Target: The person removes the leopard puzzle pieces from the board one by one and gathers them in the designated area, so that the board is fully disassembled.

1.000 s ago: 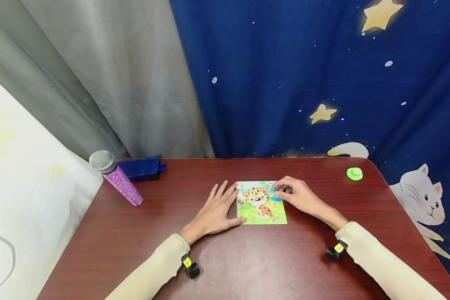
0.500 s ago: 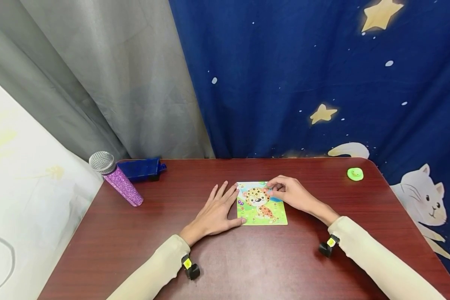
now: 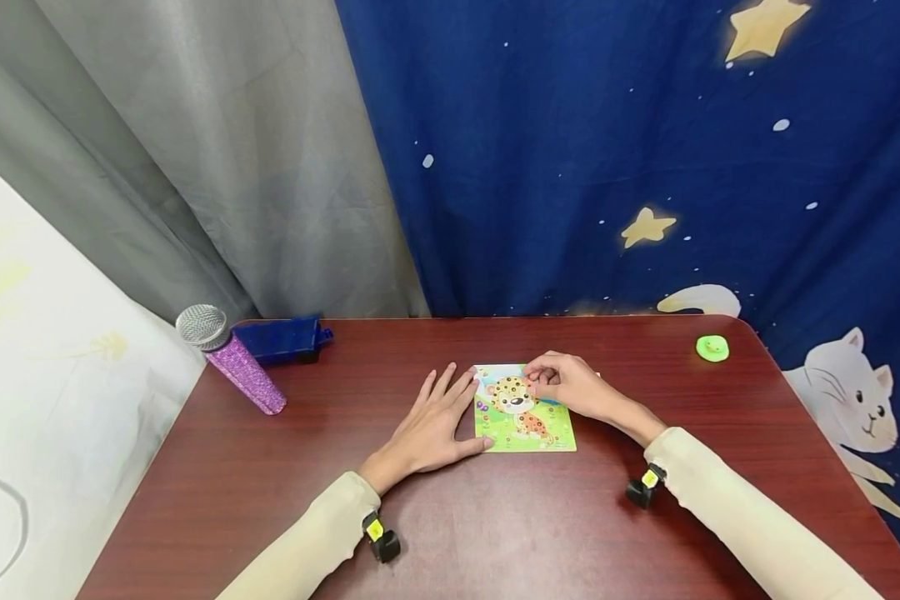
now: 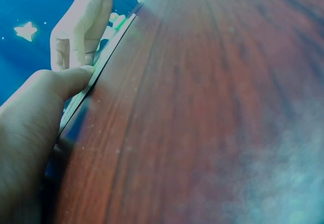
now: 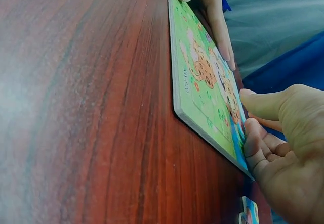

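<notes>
A square jigsaw puzzle [image 3: 521, 429] with a spotted leopard cub on green lies flat on the table [image 3: 450, 533]. My left hand [image 3: 431, 425] is spread out along its left side, with the thumb on the lower left corner and fingertips at the upper left edge. Over the upper right part of the picture, my right hand [image 3: 570, 385] has its fingers bent and its fingertips at the cub's ear. In the right wrist view the thumb and bent fingers meet the puzzle's surface; whether they pinch a piece I cannot tell. A loose puzzle piece [image 5: 248, 211] lies behind the right hand.
A purple glittery microphone [image 3: 243, 371] leans at the table's back left, beside a dark blue object [image 3: 277, 339]. Toward the back right sits a small green toy [image 3: 712, 348]. Grey [image 3: 270, 167] and blue [image 3: 510, 167] curtains hang behind the table.
My right hand has shifted left across the top of the puzzle, from its upper right edge to the cub's ear. The left hand stays in place.
</notes>
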Tool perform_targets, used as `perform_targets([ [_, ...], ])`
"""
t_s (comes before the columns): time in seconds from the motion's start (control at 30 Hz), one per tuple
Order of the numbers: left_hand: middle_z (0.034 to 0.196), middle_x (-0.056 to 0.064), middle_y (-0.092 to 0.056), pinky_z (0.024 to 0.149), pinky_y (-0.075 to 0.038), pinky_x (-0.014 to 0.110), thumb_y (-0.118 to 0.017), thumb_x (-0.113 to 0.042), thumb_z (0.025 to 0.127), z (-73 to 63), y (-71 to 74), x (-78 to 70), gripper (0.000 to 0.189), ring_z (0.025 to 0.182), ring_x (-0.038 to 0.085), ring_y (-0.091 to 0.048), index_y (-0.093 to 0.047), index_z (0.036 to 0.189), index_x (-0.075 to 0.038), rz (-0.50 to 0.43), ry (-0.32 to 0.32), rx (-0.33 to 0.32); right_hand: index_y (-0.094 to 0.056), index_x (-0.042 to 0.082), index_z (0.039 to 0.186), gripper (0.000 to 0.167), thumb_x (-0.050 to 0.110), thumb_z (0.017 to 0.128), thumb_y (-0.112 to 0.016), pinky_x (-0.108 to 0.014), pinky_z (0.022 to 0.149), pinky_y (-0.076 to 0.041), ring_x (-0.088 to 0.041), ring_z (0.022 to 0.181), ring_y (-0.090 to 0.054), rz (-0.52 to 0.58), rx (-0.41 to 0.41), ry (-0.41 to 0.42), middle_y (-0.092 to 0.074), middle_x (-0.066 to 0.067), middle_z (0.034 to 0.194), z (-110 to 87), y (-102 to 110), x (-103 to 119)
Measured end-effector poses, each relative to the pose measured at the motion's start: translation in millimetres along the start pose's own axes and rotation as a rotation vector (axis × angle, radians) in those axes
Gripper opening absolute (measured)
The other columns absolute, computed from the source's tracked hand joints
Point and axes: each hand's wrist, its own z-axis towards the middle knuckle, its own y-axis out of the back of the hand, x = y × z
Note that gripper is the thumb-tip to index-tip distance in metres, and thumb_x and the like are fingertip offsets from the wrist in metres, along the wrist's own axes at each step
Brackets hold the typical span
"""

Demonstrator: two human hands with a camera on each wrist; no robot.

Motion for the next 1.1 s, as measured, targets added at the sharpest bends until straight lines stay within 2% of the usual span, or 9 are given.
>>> perform_targets([
  [0.17,0.183,0.009,-0.024,0.136,-0.003,0.06,-0.061,-0.073,0.101,0.5,-0.1,1.3,0.1,0.17,0.039,-0.011,-0.037,0.172,-0.006,0.005,-0.004,-0.003,-0.079,0.006,0.123,0.032,0.014,0.095,-0.09,-0.025,0.076,-0.051,-0.018,0.09,-0.059,-0.057,0.017,0.024,-0.068,-0.005,0.104,3.4,-1.3,-3.4],
  [0.37,0.183,0.008,-0.022,0.136,-0.002,0.059,-0.06,-0.073,0.101,0.3,1.3,2.5,0.101,0.171,0.038,-0.009,-0.035,0.173,-0.007,0.003,0.005,0.01,-0.075,0.001,0.13,0.039,0.011,0.095,-0.089,-0.026,0.077,-0.051,-0.018,0.088,-0.058,-0.086,0.05,0.037,-0.065,-0.007,0.104,6.7,0.7,1.1],
  [0.53,0.183,0.008,-0.023,0.136,-0.004,0.061,-0.061,-0.073,0.101,-1.3,0.4,0.4,0.101,0.17,0.039,-0.01,-0.036,0.172,-0.006,-0.002,0.004,0.005,-0.074,0.001,0.13,0.04,0.011,0.095,-0.089,-0.028,0.079,-0.051,-0.019,0.09,-0.058,-0.134,0.07,0.028,-0.064,-0.006,0.104,6.1,-0.7,3.5],
  [0.8,0.183,0.01,-0.024,0.135,-0.005,0.062,-0.062,-0.071,0.101,2.3,-0.3,0.3,0.1,0.17,0.04,-0.011,-0.036,0.172,-0.005,-0.003,-0.011,-0.013,-0.075,-0.003,0.133,0.042,0.008,0.095,-0.088,-0.029,0.079,-0.052,-0.017,0.089,-0.057,-0.172,0.049,0.054,-0.065,-0.007,0.102,5.0,-0.6,6.0],
  [1.1,0.183,0.009,-0.022,0.135,-0.005,0.062,-0.061,-0.073,0.101,0.0,-1.1,0.1,0.101,0.17,0.039,-0.01,-0.035,0.172,-0.005,-0.002,-0.011,-0.003,-0.075,-0.001,0.132,0.042,0.007,0.094,-0.089,-0.033,0.082,-0.053,-0.02,0.094,-0.059,-0.22,0.06,0.027,-0.064,-0.005,0.103,6.5,-4.7,10.2],
])
